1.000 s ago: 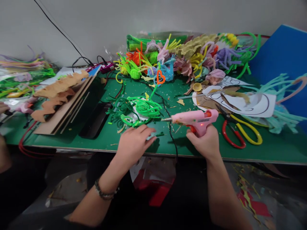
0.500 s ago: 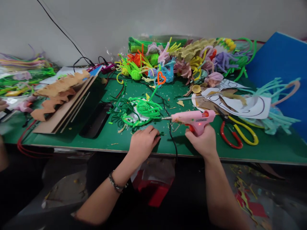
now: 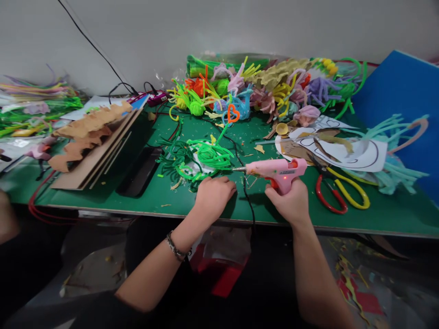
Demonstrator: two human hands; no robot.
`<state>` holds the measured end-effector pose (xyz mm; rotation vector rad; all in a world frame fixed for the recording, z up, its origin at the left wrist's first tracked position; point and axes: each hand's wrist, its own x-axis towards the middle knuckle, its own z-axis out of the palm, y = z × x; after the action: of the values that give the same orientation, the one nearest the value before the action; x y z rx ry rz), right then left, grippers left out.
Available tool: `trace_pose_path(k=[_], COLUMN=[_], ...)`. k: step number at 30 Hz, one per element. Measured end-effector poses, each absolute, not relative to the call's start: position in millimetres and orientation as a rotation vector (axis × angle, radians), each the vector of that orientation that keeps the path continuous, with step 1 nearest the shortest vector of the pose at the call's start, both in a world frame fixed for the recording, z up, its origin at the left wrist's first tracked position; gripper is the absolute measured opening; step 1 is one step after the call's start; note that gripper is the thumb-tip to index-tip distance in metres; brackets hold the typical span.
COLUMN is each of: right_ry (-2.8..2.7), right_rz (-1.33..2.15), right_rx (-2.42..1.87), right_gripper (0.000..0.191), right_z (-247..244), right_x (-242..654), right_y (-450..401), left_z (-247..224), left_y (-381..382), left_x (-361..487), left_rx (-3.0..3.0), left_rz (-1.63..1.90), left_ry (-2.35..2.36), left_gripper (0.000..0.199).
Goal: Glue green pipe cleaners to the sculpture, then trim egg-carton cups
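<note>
My right hand (image 3: 291,198) is wrapped round the handle of a pink glue gun (image 3: 270,168), its metal nozzle pointing left and a small red light lit on its side. The nozzle tip is at the right edge of a green pipe-cleaner piece (image 3: 214,155) with a white base, dark green tufts at its left and an orange heart (image 3: 233,113) on a green stem. Just in front of this piece, my left hand (image 3: 215,195) rests with curled fingers, back of the hand up. Anything in its fingers is hidden.
Red-and-yellow-handled scissors (image 3: 339,187) lie right of the glue gun. A black phone (image 3: 140,171) and leaning cardboard sheets (image 3: 82,176) are on the left. Colourful pipe-cleaner flowers (image 3: 240,91) line the back. A blue board (image 3: 398,100) stands at right. Another person's arm (image 3: 7,217) shows far left.
My left hand has shifted right and slightly up, and the dark green bit by its fingertips is now out of sight. The glue gun stays almost still in my right hand.
</note>
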<state>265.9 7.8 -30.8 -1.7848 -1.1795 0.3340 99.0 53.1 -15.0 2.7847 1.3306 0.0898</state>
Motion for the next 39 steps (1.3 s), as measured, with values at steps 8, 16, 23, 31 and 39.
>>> trace_pose_path(k=[8,16,23,31,39], right_ry=[-1.177,-1.164,-1.163,-1.148,-1.073], right_rz=[0.331,0.342,0.35,0.343,0.352], right_rx=[-1.798,-1.794,-1.795,-1.78,-1.784], right_gripper=[0.022,0.022,0.02,0.021,0.02], right_z=[-31.1,-31.0,-30.1,-31.2,-26.6], right_x=[265.7,265.5,265.0,265.6,264.0], right_y=[7.5,8.6,8.0,7.2,8.4], left_z=[-10.0,-11.9,-8.5,-3.7,-7.7], left_y=[50.9,53.0,55.2,62.3,66.4], left_x=[105.9,104.0,101.8,101.5,96.5], left_rx=[2.827,2.786,2.745,2.726,2.712], left_rz=[0.042,0.007,-0.08,-0.18,0.004], left_ry=[1.291,1.363,1.428,1.42,1.365], left_gripper=[0.016,0.012,0.016,0.02,0.022])
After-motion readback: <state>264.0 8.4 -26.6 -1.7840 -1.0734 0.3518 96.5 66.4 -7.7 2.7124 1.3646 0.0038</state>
